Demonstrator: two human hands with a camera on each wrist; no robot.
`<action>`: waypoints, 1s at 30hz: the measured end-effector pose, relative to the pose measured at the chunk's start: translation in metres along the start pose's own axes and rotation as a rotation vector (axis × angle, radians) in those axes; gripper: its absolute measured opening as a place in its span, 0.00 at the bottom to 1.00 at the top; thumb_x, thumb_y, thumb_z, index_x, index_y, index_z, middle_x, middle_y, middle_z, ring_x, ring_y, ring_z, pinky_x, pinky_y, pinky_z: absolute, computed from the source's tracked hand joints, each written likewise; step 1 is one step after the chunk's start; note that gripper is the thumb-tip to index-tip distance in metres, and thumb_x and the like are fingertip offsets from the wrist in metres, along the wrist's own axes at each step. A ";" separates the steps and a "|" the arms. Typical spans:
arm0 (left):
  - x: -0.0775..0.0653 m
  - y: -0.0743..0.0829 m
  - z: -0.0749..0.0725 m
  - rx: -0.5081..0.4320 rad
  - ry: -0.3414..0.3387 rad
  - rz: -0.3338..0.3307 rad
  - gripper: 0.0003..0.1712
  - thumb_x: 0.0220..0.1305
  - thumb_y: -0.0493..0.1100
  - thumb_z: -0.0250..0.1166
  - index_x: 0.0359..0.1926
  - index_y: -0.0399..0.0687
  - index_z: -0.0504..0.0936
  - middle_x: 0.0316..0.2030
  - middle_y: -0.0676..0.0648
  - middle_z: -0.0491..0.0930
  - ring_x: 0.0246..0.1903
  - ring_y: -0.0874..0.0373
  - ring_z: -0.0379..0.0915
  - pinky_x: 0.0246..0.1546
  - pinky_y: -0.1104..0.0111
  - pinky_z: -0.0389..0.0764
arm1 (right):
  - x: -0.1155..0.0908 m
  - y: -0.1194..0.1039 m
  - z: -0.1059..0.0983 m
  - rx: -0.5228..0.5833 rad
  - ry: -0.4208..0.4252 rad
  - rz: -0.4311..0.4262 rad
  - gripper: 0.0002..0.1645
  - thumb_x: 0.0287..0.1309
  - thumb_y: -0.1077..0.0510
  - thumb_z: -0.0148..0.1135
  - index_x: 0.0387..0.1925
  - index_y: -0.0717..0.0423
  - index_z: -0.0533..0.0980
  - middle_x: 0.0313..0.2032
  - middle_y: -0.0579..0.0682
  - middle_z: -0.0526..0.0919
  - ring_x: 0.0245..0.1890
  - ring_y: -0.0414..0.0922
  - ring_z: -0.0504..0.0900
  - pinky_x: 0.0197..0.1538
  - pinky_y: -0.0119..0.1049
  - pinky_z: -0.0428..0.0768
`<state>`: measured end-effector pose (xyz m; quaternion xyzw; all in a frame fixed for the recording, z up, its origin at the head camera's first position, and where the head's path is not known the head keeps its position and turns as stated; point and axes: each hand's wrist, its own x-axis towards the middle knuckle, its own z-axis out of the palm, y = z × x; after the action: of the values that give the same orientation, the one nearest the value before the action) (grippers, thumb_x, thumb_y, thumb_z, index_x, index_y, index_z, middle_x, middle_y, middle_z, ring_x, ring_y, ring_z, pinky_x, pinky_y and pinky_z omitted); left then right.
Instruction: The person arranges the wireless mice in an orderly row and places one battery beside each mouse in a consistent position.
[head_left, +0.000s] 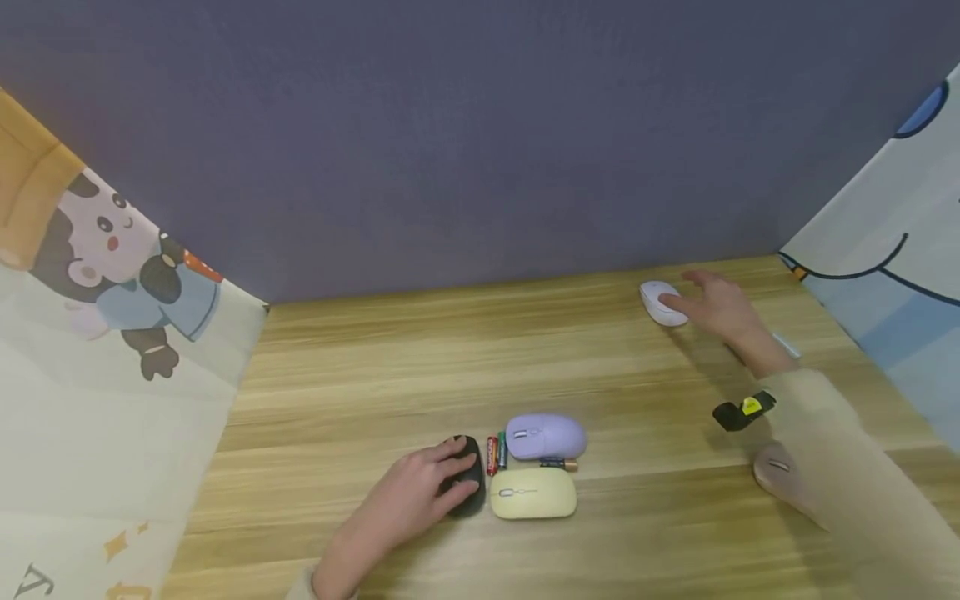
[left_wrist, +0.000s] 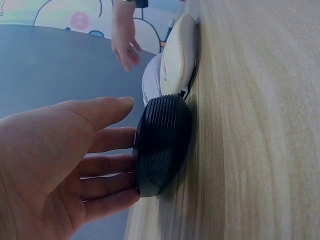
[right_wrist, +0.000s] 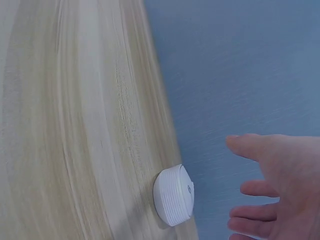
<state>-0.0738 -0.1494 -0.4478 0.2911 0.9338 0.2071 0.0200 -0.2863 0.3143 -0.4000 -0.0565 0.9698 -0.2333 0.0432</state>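
Near cluster: 3 mice sit close together on the table (head_left: 352, 358): the yellow mouse (head_left: 533, 493) nearest, the black mouse (head_left: 472, 483) just to its left, the purple mouse (head_left: 546, 437) beyond; this grouping looks mostly done.
Brown mouse (head_left: 776, 472): right of the cluster and well apart, partly hidden by the right sleeve (head_left: 847, 475); by my reading, ungrouped.
Batteries: 3 show; the red battery (head_left: 492, 456) and the green battery (head_left: 502, 450) lie side by side between the black and purple mice, and the copper-ended battery (head_left: 559, 463) lies between the yellow and purple mice.
White mouse (head_left: 658, 298): far right, near the wall (head_left: 480, 150), also outside the cluster.
Progress: I judge it part-way, with 3 of 5 visible mice gathered and 2 left outside.
Left hand (head_left: 408, 492): fingers fairly straight, tips resting on the black mouse, thumb held off to 1 side; the mouse lies directly under those fingertips.
Right hand (head_left: 712, 308): fingers spread, holding nothing; the white mouse lies just left of the thumb, and the right wrist view shows a gap between them.
Pale stick (head_left: 787, 345): beside the right wrist, partly hidden; its kind is unclear.
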 end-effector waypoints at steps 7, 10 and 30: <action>0.001 -0.003 0.002 -0.004 0.021 0.002 0.21 0.71 0.52 0.67 0.56 0.43 0.87 0.61 0.37 0.81 0.60 0.44 0.81 0.59 0.51 0.83 | -0.012 -0.003 -0.003 -0.006 0.033 -0.043 0.48 0.73 0.37 0.56 0.71 0.75 0.61 0.69 0.79 0.63 0.67 0.77 0.62 0.67 0.73 0.63; 0.002 -0.003 0.003 -0.004 0.021 0.002 0.21 0.71 0.52 0.67 0.56 0.43 0.87 0.61 0.36 0.81 0.59 0.43 0.81 0.59 0.51 0.83 | -0.020 -0.004 -0.004 -0.008 0.047 -0.054 0.48 0.73 0.37 0.56 0.71 0.75 0.62 0.69 0.79 0.63 0.68 0.77 0.61 0.68 0.74 0.62; 0.002 -0.002 0.003 -0.024 0.032 0.013 0.21 0.71 0.51 0.67 0.56 0.43 0.87 0.61 0.37 0.81 0.60 0.46 0.81 0.59 0.52 0.83 | -0.066 0.006 -0.008 0.015 0.086 -0.098 0.43 0.71 0.45 0.63 0.68 0.77 0.64 0.66 0.80 0.65 0.65 0.78 0.62 0.63 0.75 0.64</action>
<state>-0.0760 -0.1491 -0.4511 0.2933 0.9296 0.2232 0.0071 -0.2224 0.3319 -0.3917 -0.0933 0.9651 -0.2447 -0.0095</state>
